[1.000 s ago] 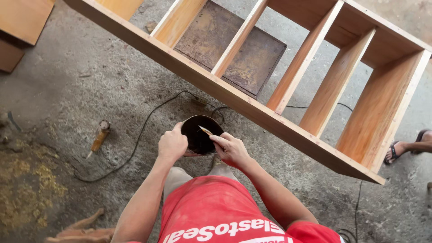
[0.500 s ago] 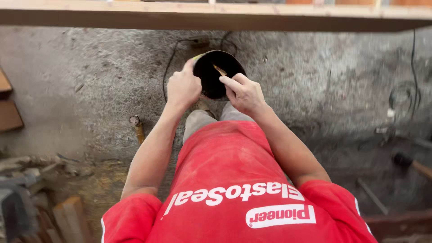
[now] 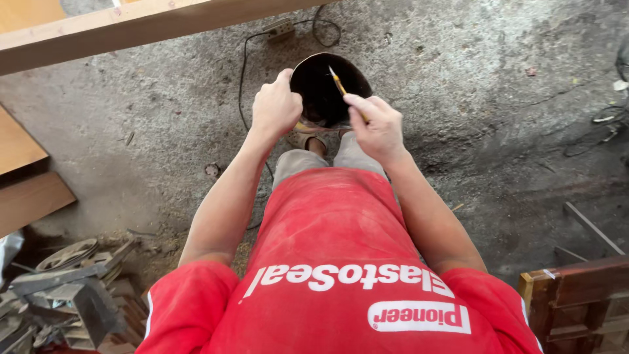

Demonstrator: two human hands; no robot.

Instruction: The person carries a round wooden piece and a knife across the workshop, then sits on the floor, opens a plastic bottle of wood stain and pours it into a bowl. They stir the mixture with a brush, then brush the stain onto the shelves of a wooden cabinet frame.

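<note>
My left hand (image 3: 275, 108) grips the rim of a round tin (image 3: 325, 92) with a dark inside, held out in front of my body. My right hand (image 3: 375, 124) pinches a thin yellow-handled stick (image 3: 341, 84) whose tip reaches into the tin's dark contents. Below the hands I see my red shirt and grey trousers, and a sandalled foot under the tin.
A long wooden beam (image 3: 131, 29) of a cabinet frame crosses the top left. A black cable (image 3: 244, 72) and a socket block (image 3: 282, 28) lie on the rough concrete floor. Wooden boards (image 3: 29, 196) and scrap metal (image 3: 72, 282) sit at left, a dark wooden piece (image 3: 576, 298) at bottom right.
The view has swung down from the cabinet frame towards my body. Both hands stay on the tin, and the stick remains dipped in it.
</note>
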